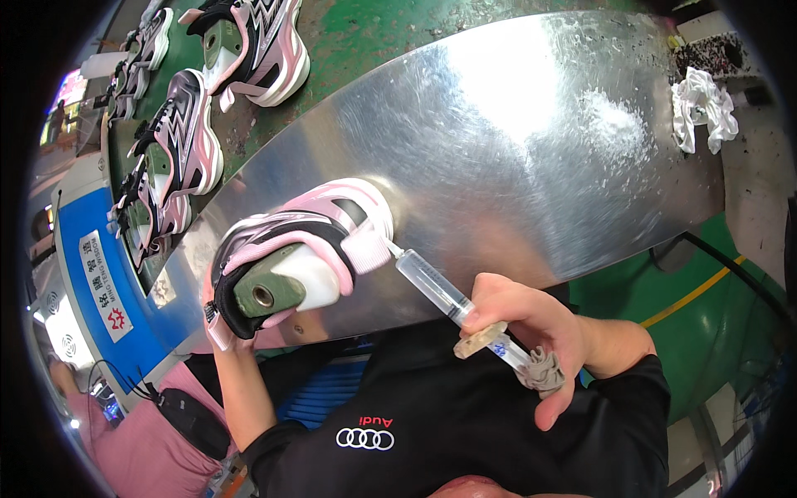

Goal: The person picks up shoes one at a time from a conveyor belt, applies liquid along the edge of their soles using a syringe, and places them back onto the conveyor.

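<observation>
Head view: seen from above, hands low in frame, steel worktop (531, 141) beyond.
Right hand (540, 332): closed around clear syringe (436, 286) near its plunger end; plunger wrapped in grey rag or tape.
Syringe contents: barrel looks clear; fill level not readable.
Syringe tip: pressed against heel collar of pink sneaker (299, 261), at near edge of worktop.
Left hand (217, 332): mostly hidden under sneaker, gripping it from below; fingers not visible.
Sneaker interior: green shoe last (270, 286) seated inside, white heel block showing.
Progress (judgement): application at heel under way on this shoe; extent already covered not discernible.
Left edge, farther: green conveyor (349, 41) carrying more sneakers (187, 137), each on a last.
Far right corner: crumpled white cloth (704, 108) just off worktop.
</observation>
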